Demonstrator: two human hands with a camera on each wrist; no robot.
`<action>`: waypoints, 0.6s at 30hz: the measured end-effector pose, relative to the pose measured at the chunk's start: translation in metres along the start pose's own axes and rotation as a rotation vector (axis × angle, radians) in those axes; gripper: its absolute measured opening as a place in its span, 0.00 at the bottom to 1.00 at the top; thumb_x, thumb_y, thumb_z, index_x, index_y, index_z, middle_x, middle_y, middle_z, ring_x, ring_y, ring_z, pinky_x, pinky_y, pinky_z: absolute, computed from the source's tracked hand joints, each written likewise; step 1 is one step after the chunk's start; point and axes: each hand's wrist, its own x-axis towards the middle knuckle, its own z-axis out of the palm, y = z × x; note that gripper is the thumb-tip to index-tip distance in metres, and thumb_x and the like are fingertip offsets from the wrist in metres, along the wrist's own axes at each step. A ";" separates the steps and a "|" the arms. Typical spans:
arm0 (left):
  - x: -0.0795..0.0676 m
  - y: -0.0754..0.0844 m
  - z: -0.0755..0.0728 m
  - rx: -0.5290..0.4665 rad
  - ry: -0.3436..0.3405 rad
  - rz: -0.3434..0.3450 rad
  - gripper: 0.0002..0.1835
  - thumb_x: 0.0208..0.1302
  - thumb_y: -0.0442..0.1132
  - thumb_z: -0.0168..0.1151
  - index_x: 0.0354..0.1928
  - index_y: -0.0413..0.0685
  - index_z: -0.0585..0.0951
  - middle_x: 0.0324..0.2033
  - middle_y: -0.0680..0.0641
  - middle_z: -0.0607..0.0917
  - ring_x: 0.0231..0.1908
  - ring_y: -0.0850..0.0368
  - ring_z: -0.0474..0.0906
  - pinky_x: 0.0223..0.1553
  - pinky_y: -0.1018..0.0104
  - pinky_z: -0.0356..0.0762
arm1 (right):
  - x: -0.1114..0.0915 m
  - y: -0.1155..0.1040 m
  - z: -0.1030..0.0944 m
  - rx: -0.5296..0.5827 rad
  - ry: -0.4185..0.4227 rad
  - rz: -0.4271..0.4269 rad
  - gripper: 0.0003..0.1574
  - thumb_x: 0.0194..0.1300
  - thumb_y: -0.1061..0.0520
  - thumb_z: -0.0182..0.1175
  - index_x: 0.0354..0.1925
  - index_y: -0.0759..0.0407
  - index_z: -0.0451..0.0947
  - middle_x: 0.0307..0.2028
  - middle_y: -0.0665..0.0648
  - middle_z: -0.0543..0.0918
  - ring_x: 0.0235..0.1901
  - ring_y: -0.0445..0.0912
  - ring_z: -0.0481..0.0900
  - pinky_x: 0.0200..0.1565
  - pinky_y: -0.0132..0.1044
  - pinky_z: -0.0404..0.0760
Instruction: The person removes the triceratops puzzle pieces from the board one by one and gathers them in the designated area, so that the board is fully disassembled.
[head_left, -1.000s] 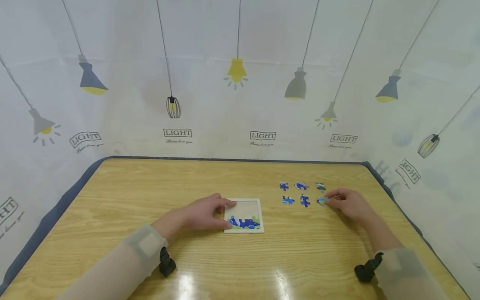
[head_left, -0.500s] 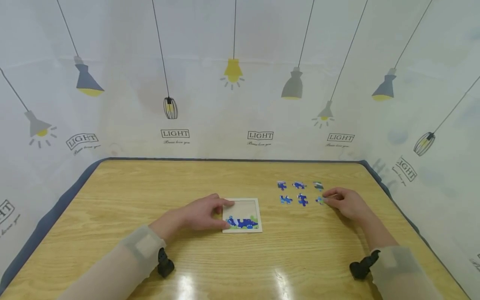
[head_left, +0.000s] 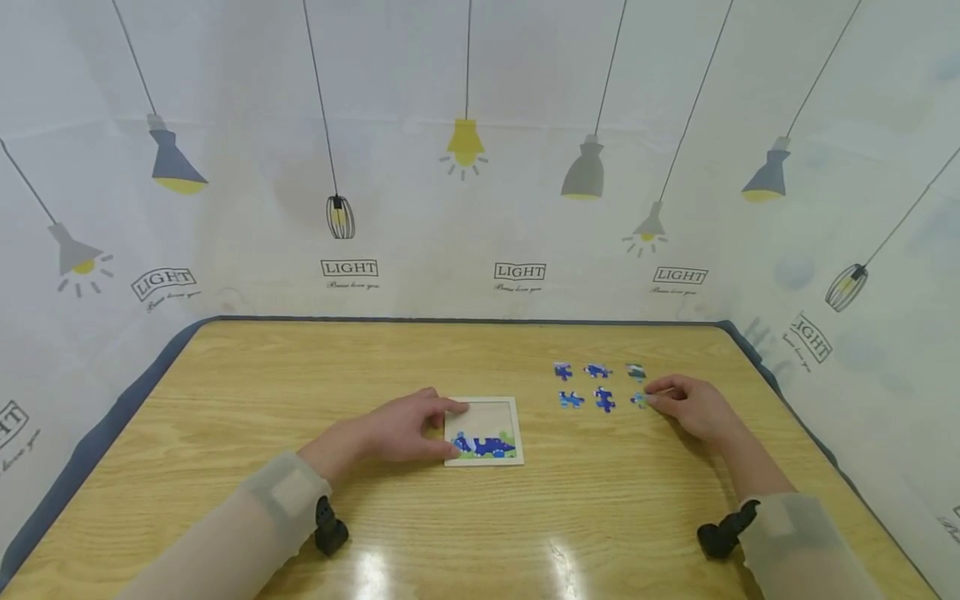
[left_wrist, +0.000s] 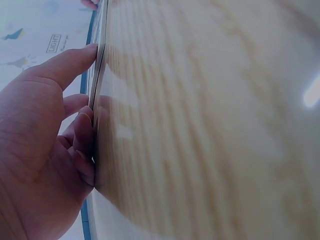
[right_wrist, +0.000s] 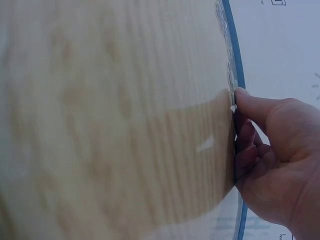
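Note:
In the head view, my left hand [head_left: 412,427] holds the left side of a square puzzle tray [head_left: 517,425] with a white border, its thumb and index finger spread on the rim. Blue and green puzzle pieces [head_left: 487,447] fill the tray's lower part; bare board shows above. My right hand [head_left: 697,410] pinches a blue-green puzzle piece [head_left: 638,400] between thumb and fingertips, low at the table. In the right wrist view, the thumb [right_wrist: 260,106] lies at the edge of the flat pieces. The left wrist view shows the left thumb [left_wrist: 70,64] against the thin tray, other fingers bent.
Between the tray and the right hand, several loose pieces lie in two rows on the wooden table [head_left: 315,367]: a dark blue piece [head_left: 604,399], a light blue piece [head_left: 571,400] and others behind. A lamp-printed curtain [head_left: 420,167] stands along the table's far edge.
The head view has shifted slightly, moving the whole scene a little left in the picture. Both hands stay at the same places on the tray and the piece.

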 end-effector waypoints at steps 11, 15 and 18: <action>-0.002 -0.003 -0.001 0.003 -0.007 0.000 0.43 0.68 0.62 0.74 0.81 0.59 0.74 0.48 0.53 0.77 0.46 0.57 0.73 0.51 0.58 0.73 | 0.003 0.006 0.001 0.053 0.017 0.019 0.29 0.85 0.42 0.59 0.71 0.59 0.80 0.58 0.66 0.83 0.51 0.56 0.78 0.48 0.44 0.74; -0.003 -0.003 -0.003 0.000 -0.015 0.012 0.45 0.66 0.62 0.76 0.82 0.57 0.73 0.49 0.53 0.77 0.46 0.57 0.72 0.51 0.59 0.73 | -0.001 0.004 0.000 0.103 0.023 0.026 0.31 0.86 0.40 0.57 0.73 0.57 0.79 0.56 0.65 0.82 0.48 0.54 0.75 0.46 0.43 0.73; -0.003 -0.003 -0.004 -0.004 -0.022 0.014 0.46 0.65 0.61 0.77 0.82 0.56 0.73 0.49 0.53 0.77 0.46 0.57 0.72 0.52 0.59 0.73 | -0.003 -0.008 0.003 0.134 0.029 0.001 0.31 0.86 0.39 0.56 0.72 0.57 0.80 0.50 0.63 0.82 0.43 0.52 0.74 0.42 0.41 0.74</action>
